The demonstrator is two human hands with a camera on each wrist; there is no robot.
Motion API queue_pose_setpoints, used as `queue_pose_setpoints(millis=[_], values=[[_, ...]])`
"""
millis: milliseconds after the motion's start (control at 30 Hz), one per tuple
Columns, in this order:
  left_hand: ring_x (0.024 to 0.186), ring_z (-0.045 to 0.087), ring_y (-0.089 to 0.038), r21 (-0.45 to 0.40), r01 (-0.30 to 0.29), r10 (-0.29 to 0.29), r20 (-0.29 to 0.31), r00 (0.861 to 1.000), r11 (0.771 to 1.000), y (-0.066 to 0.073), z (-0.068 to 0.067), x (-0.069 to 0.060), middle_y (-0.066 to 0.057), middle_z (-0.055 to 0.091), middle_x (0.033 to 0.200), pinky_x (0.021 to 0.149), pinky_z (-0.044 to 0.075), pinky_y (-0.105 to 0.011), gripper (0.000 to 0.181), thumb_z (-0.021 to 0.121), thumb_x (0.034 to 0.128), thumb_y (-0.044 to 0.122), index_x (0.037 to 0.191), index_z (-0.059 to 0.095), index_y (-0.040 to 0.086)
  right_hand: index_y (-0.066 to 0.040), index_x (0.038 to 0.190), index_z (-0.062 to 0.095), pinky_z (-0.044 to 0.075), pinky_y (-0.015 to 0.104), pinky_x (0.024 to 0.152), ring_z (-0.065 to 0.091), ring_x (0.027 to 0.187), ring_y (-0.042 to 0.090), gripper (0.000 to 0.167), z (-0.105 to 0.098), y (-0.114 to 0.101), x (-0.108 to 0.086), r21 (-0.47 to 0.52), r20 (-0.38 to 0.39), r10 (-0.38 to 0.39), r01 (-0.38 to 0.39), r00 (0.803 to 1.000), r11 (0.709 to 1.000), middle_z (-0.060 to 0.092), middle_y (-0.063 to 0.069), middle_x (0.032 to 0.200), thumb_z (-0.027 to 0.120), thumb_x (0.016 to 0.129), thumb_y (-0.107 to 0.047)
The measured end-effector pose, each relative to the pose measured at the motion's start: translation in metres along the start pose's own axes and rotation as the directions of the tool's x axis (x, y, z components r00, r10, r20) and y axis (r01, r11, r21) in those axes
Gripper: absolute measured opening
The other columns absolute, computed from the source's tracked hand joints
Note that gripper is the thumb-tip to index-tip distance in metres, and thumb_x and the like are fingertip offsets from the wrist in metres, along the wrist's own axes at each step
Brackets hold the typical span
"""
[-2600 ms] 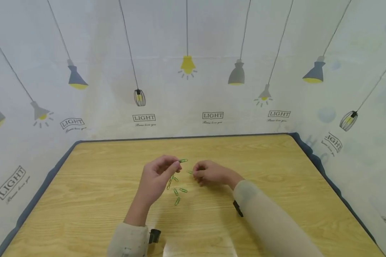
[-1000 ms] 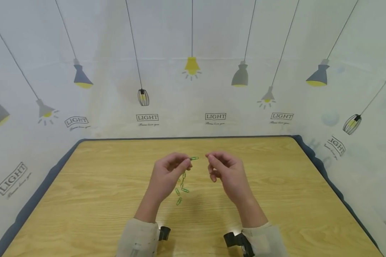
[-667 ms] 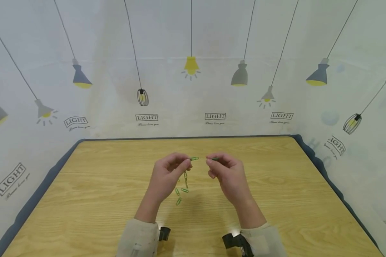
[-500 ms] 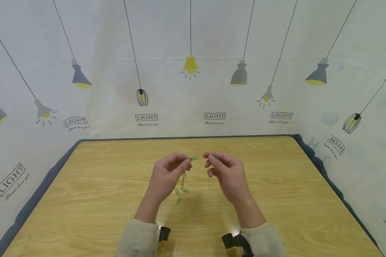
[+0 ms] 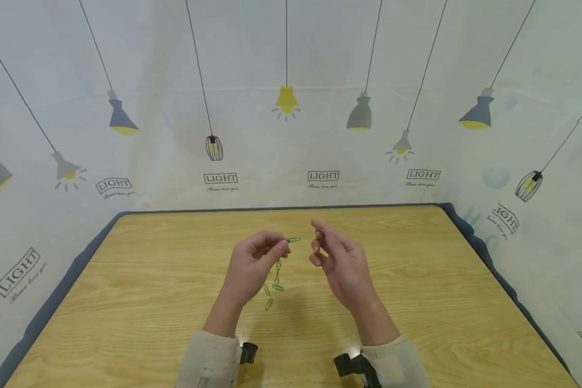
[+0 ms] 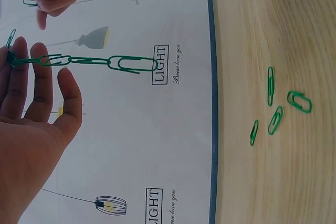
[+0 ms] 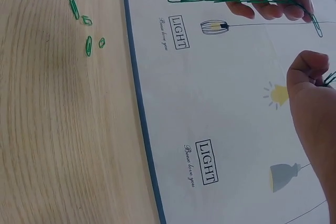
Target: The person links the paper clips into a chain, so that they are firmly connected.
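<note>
My left hand (image 5: 252, 264) pinches the end clip (image 5: 294, 238) of a chain of green paper clips between thumb and fingertips, and that clip's free end sticks out towards the right. The rest of the paper clip chain (image 6: 89, 60) hangs down past the fingers, as the left wrist view shows. Level with it and a small gap away, my right hand (image 5: 346, 269) holds a single green paper clip (image 6: 30, 1) at its fingertips, its index finger stretched upward. This clip touches nothing of the chain. In the right wrist view, the right hand's fingers partly cover it.
Several loose green paper clips (image 6: 271, 86) lie on the wooden table (image 5: 150, 302) below the hands. A white cloth backdrop (image 5: 252, 188) printed with lamps rises behind the table's dark edge. Dark wrist cameras (image 5: 249, 353) sit at both sleeves.
The right hand has risen from the tabletop with a paper clip, turning it in its fingers, and its index finger has lifted. The left hand has shifted slightly right, then stayed still with the chain.
</note>
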State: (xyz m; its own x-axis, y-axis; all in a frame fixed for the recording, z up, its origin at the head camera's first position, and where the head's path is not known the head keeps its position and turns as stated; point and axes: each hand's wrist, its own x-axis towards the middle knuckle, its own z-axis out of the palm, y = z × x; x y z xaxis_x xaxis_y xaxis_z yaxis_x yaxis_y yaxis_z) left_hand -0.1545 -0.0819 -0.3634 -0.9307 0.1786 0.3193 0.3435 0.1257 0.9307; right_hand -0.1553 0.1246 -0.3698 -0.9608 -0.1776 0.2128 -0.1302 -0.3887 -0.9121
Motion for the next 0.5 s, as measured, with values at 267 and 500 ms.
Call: queue_pose_setpoints(millis=[267,500], values=[[0.094,0.072,-0.014,0.013,-0.011,0.011,0.004,1.000,1.000,-0.0026,0.0012,0.0027,-0.013,0.076,0.102,0.090,0.060,-0.030,0.017,0.068,0.1061,0.021,0.111,0.075,0.007,-0.006,0.134,0.072,0.054,0.019,0.071,0.063,0.084,0.008,0.029,0.0020,-0.0001,-0.0014,-0.006,0.004,-0.148,0.148,0.989,0.989,0.070,-0.003,0.099,0.060,0.107,-0.004],[0.096,0.073,-0.017,0.063,-0.030,0.030,-0.003,1.000,0.998,-0.0007,0.0021,0.0046,-0.009,0.077,0.102,0.094,0.060,-0.036,0.016,0.068,0.1059,0.021,0.109,0.076,0.008,-0.003,0.108,0.076,0.063,0.025,0.075,0.073,0.081,0.010,0.010,0.0082,-0.0053,-0.0030,-0.093,-0.049,-0.183,0.178,0.982,0.980,0.077,0.000,0.090,0.069,0.102,-0.001]])
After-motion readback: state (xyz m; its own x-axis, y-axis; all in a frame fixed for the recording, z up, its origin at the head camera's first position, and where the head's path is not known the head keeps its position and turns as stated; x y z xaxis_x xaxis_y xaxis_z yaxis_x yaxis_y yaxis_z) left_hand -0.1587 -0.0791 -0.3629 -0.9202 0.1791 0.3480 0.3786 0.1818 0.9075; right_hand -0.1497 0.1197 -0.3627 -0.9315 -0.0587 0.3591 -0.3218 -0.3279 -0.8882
